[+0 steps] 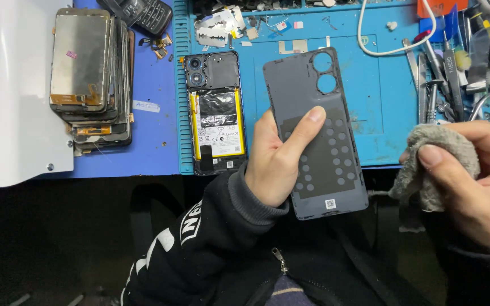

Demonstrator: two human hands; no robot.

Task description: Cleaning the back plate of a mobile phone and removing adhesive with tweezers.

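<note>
left hand (pixel 273 164) grips grey phone back cover (pixel 320 136), inner side up, thumb across its face, held over the blue mat's (pixel 370 107) near edge | right hand (pixel 477 181) pinches grey cloth (pixel 438 161) closed, just right of cover, apart from it | opened phone (pixel 215 110) with yellow-edged battery lies at mat's left edge; screen stack (pixel 89 73) toward tabletop's left; tools (pixel 460 68) at mat's right edge

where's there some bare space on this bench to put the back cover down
The blue mat is bare between the opened phone and the tool pile, behind the back cover. Crowded: razor blades along the top edge, stacked screens at left.
</note>
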